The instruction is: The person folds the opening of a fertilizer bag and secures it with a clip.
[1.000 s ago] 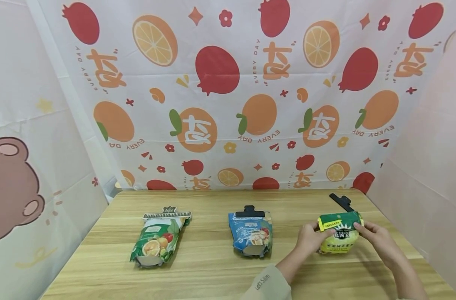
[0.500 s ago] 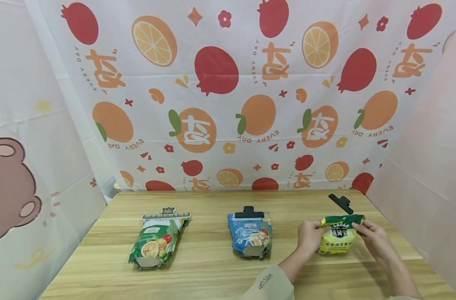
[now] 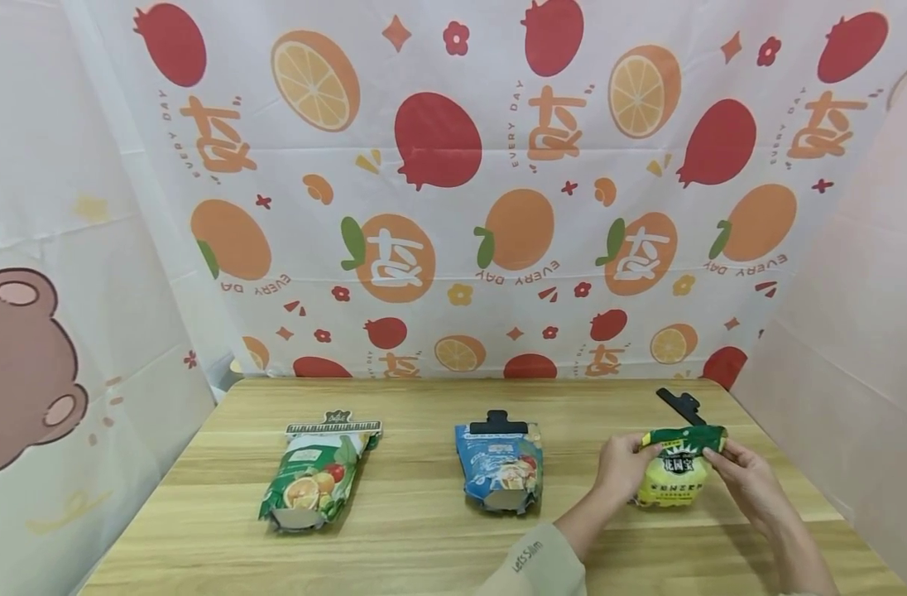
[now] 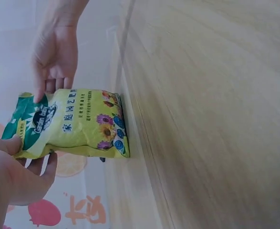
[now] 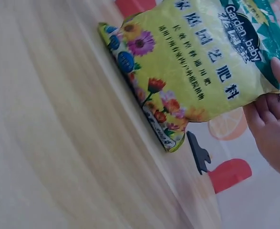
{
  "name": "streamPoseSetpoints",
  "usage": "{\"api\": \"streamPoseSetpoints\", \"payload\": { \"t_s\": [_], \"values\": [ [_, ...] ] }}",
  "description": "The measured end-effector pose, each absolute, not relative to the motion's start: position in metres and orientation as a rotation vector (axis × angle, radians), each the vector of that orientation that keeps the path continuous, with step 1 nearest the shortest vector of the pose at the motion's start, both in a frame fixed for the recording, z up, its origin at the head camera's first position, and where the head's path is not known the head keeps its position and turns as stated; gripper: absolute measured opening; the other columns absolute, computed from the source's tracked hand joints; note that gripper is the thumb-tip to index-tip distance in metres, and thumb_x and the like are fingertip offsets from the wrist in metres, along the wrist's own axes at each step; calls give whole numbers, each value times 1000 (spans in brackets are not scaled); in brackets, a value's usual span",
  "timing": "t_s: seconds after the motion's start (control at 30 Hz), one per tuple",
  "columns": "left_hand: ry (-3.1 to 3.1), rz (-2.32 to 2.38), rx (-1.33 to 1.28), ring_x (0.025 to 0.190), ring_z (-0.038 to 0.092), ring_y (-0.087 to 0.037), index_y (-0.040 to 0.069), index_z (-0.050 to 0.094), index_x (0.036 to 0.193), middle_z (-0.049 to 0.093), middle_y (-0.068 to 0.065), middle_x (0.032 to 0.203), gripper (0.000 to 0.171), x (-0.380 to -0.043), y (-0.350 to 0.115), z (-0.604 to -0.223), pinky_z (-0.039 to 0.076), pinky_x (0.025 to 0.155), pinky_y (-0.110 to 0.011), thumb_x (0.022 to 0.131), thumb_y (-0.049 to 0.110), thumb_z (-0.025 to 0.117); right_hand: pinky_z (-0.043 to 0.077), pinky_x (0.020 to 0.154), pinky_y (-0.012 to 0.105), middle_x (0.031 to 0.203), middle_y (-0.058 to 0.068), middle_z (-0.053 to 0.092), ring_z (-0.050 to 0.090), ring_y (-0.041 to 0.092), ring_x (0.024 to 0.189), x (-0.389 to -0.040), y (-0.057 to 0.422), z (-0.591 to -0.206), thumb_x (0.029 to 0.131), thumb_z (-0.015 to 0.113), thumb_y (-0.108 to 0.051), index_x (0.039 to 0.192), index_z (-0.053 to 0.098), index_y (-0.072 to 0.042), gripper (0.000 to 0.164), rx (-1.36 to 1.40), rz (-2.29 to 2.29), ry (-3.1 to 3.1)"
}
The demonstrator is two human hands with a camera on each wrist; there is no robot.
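A yellow-and-green fertilizer bag (image 3: 673, 482) printed with flowers stands upright at the right of the wooden table. My left hand (image 3: 621, 465) pinches its green upper edge on the left side, thumb in front and fingers behind. On the opposite side my right hand (image 3: 750, 482) pinches the same green band. In the left wrist view both hands flank the bag (image 4: 82, 121). The right wrist view shows its flowered bottom edge at the tabletop and my right thumb on the front. Behind the bag lies a loose black bag clip (image 3: 681, 406).
A blue bag (image 3: 496, 465) with a black clip (image 3: 497, 423) across its top lies mid-table. Further left lies a green-and-white bag (image 3: 308, 480) under a white patterned clip (image 3: 334, 425). A fruit-print curtain (image 3: 439, 248) hangs behind the table (image 3: 409, 555).
The fertilizer bag's green top, tipped forward a second ago, has come up straighter between both hands. My left hand has shifted slightly upward at its edge. The other bags and clips stay put.
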State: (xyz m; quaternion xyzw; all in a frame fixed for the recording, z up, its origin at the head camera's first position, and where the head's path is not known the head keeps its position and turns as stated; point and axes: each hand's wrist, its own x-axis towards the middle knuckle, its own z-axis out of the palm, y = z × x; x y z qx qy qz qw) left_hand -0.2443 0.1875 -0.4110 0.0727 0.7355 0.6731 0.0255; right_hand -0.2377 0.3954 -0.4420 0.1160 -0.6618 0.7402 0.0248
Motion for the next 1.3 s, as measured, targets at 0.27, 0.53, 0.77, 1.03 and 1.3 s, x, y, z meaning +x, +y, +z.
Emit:
{"api": "streamPoseSetpoints", "payload": {
  "t_s": [0.27, 0.53, 0.77, 1.03, 1.3],
  "values": [
    [2300, 2011, 247, 67, 61, -3, 8, 73, 90, 68, 4, 77, 11, -244, 188, -407, 48, 58, -17, 81, 13, 69, 37, 85, 12, 99, -11, 63, 52, -2, 99, -260, 420, -476, 90, 61, -25, 112, 64, -11, 26, 109, 1944, -2230],
    [2451, 2024, 214, 60, 59, 0, 9, 74, 78, 68, 4, 70, 4, -244, 188, -409, 47, 53, -15, 76, 12, 74, 43, 77, 13, 93, -5, 62, 54, 2, 90, -244, 404, -451, 90, 61, -19, 103, 66, -15, 15, 194, 1903, -2267],
    [2552, 2043, 203, 45, 45, 4, 10, 74, 69, 65, 6, 60, 6, -245, 189, -415, 38, 44, -13, 73, 14, 77, 36, 61, 27, 73, 2, 45, 39, 11, 72, -234, 387, -429, 91, 59, -32, 81, 54, 3, 37, -74, 1451, -2527],
    [2515, 2076, 186, 49, 52, 3, 10, 74, 70, 65, 6, 61, 7, -246, 190, -417, 43, 47, -13, 73, 16, 77, 43, 73, 16, 88, -6, 59, 51, 3, 84, -234, 387, -431, 92, 57, -25, 102, 62, 2, 29, 11, 1522, -2484],
    [2449, 2100, 239, 58, 57, 1, 9, 75, 79, 67, 6, 68, 9, -246, 188, -418, 46, 52, -14, 75, 17, 76, 39, 80, 11, 99, -10, 62, 51, -2, 99, -232, 385, -432, 95, 51, -8, 105, 66, -12, 19, 213, 2021, -2241]
  ]
}}
